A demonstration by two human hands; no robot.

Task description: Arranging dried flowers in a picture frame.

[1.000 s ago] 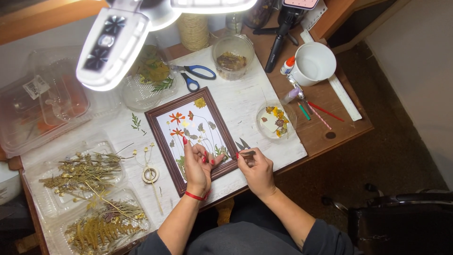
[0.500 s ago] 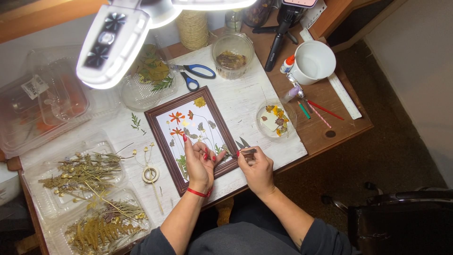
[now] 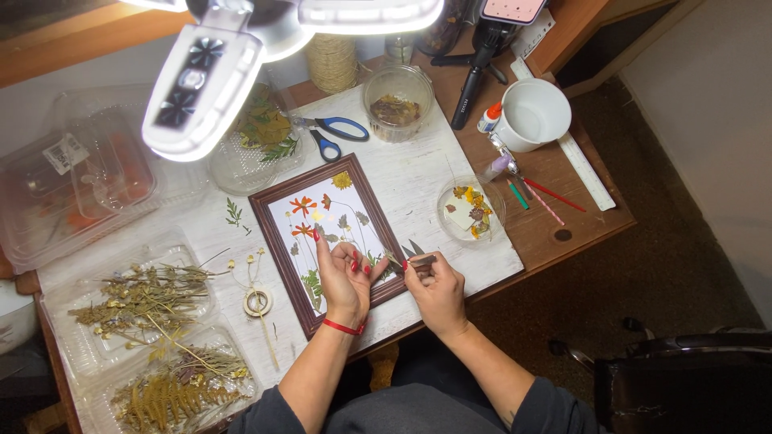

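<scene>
Your right hand (image 3: 438,293) is pinched shut on a small metal tool, likely tweezers (image 3: 418,259); the tip is too small to make out, and whether it carries anything cannot be told. Your left hand (image 3: 344,277) lies flat and open on the picture frame (image 3: 277,241), fingers spread over the lower right of the white sheet, gripping nothing, hiding the pressed plants under the palm. The frame sits tilted on the white table cover (image 3: 418,173), orange and yellow pressed flowers (image 3: 303,206) showing in its upper half. Just right of the tool, a small clear dish (image 3: 470,210) holds more petals. Above the frame: blue-handled scissors (image 3: 334,133), a glass jar (image 3: 396,92) of dried bits, a spool of twine (image 3: 331,63). Further right, a white cup (image 3: 535,114), a glue bottle (image 3: 489,119), thin sticks or pencils (image 3: 547,194), a ruler (image 3: 585,170). Left of the frame, a small tape roll (image 3: 257,302) and clear trays of dried stems and ferns (image 3: 153,345). A bright lamp head (image 3: 201,84) blocks part of a plastic tray with leaves (image 3: 261,141). Clear boxes (image 3: 72,185) at far left are hazy. Bottom tray cut off by the edge.
</scene>
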